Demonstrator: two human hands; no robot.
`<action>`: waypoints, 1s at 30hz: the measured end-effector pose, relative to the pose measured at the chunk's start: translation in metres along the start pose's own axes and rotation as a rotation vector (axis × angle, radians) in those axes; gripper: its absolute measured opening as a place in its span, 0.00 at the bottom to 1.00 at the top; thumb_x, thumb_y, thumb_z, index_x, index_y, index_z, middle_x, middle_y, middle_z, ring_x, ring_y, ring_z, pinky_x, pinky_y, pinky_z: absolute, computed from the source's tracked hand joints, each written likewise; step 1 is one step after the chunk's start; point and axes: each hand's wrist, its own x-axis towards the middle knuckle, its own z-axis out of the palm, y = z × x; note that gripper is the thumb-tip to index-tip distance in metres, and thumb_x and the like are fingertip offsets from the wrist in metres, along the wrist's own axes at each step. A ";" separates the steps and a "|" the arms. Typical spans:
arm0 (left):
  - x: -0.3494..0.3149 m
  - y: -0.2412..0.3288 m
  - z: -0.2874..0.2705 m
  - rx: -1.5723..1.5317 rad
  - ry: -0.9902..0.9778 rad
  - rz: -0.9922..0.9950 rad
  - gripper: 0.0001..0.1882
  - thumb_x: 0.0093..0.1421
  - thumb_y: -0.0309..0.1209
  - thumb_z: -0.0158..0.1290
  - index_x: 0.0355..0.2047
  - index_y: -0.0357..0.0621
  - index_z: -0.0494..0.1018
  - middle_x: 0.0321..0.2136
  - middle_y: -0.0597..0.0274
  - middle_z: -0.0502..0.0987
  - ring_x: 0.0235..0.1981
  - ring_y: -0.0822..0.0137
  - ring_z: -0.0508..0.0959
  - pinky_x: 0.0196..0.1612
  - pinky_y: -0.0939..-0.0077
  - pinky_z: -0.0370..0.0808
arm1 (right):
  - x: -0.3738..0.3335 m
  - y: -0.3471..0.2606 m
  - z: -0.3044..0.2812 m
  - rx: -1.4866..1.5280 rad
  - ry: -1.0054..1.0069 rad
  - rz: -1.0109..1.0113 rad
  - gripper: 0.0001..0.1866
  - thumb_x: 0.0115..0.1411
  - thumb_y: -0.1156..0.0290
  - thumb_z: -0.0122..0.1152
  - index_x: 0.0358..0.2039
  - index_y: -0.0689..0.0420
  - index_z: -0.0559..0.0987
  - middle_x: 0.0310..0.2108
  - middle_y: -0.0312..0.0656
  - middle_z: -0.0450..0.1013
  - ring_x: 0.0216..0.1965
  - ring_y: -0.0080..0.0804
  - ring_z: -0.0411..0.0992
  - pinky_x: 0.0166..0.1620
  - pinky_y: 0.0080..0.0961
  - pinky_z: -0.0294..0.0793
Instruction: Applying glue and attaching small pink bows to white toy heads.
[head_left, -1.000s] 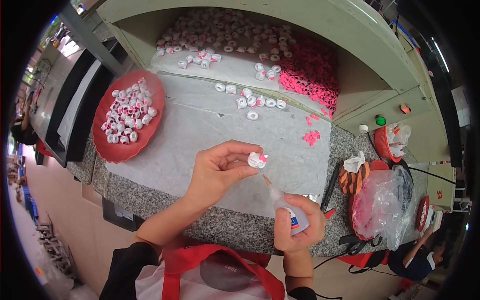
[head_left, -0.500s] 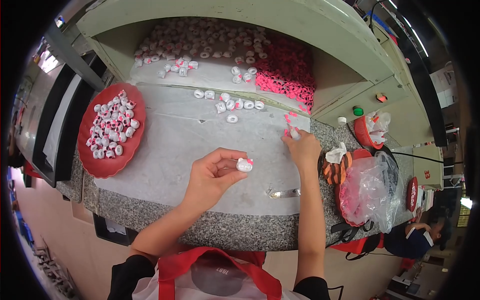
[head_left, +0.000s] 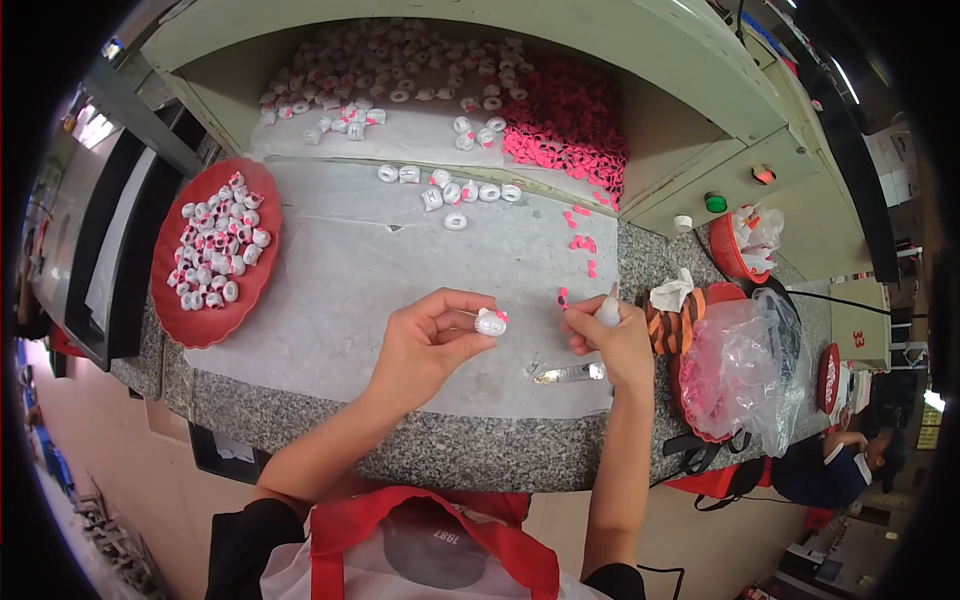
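Near the front edge of the bench, over the white sheet, our left hand pinches a small white bead w/ a pink bow between thumb and fingertips, held just above the sheet. Our right hand sits just right of it, fingers closed round a small glue bottle, nozzle up, while thumb and forefinger pinch a tiny pink piece. So the bead lies left of the right hand, close but not touching, approx. level. Nothing between them. A flat shiny strip lies on the sheet below the right hand. Red plate of beads at the left edge; loose pink bits toward the back right.
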 end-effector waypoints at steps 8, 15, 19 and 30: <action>0.000 0.003 -0.003 -0.012 0.013 0.025 0.16 0.49 0.15 0.52 0.40 0.35 0.68 0.33 0.58 0.75 0.36 0.74 0.74 0.39 0.83 0.71 | 0.010 0.023 0.011 -0.689 0.120 -0.170 0.09 0.42 0.70 0.63 0.22 0.62 0.77 0.13 0.37 0.70 0.15 0.20 0.67 0.21 0.19 0.65; 0.002 -0.004 -0.005 -0.002 0.024 0.005 0.16 0.49 0.15 0.51 0.40 0.35 0.67 0.33 0.58 0.75 0.36 0.74 0.74 0.38 0.84 0.72 | -0.012 0.003 0.027 -0.114 0.060 -0.154 0.04 0.45 0.78 0.59 0.24 0.64 0.76 0.18 0.40 0.72 0.16 0.21 0.68 0.19 0.16 0.66; 0.002 -0.006 -0.002 0.031 0.040 0.032 0.16 0.50 0.15 0.51 0.41 0.35 0.67 0.33 0.59 0.75 0.36 0.73 0.74 0.38 0.83 0.72 | -0.029 -0.013 0.029 0.188 -0.053 -0.237 0.04 0.46 0.81 0.56 0.26 0.65 0.74 0.20 0.43 0.71 0.16 0.23 0.68 0.18 0.16 0.66; 0.002 -0.009 0.004 0.218 0.091 0.319 0.15 0.47 0.12 0.50 0.37 0.38 0.71 0.36 0.58 0.70 0.37 0.68 0.75 0.39 0.80 0.76 | -0.046 -0.019 0.050 0.209 -0.132 -0.299 0.03 0.45 0.85 0.56 0.24 0.66 0.74 0.19 0.41 0.70 0.16 0.20 0.68 0.19 0.13 0.67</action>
